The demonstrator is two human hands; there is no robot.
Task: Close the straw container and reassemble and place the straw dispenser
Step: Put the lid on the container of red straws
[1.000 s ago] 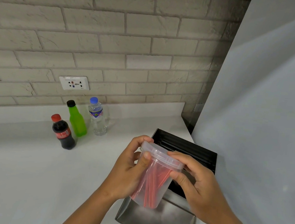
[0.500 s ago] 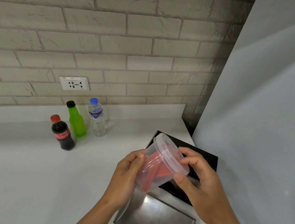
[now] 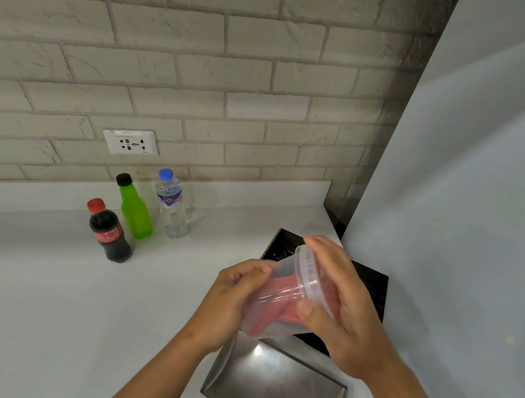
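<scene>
A clear plastic straw container (image 3: 279, 299) filled with red straws lies tipped on its side in the air, its lid (image 3: 306, 274) facing right. My left hand (image 3: 229, 303) grips its base end. My right hand (image 3: 337, 308) covers the lid, palm against it with fingers wrapped over the rim. Below them on the counter lie the straw dispenser's parts: a black ridged tray (image 3: 372, 286) and a steel cover piece (image 3: 272, 386) in front of it.
Three bottles stand at the back left of the white counter (image 3: 46, 305): a cola bottle (image 3: 108, 232), a green bottle (image 3: 134, 208) and a water bottle (image 3: 172, 206). A brick wall with a socket (image 3: 130, 142) is behind. A pale blue-grey panel (image 3: 464, 222) rises at the right.
The container has been tipped from nearly upright to lying sideways. My right hand has moved from the lid's edge to flat over the lid.
</scene>
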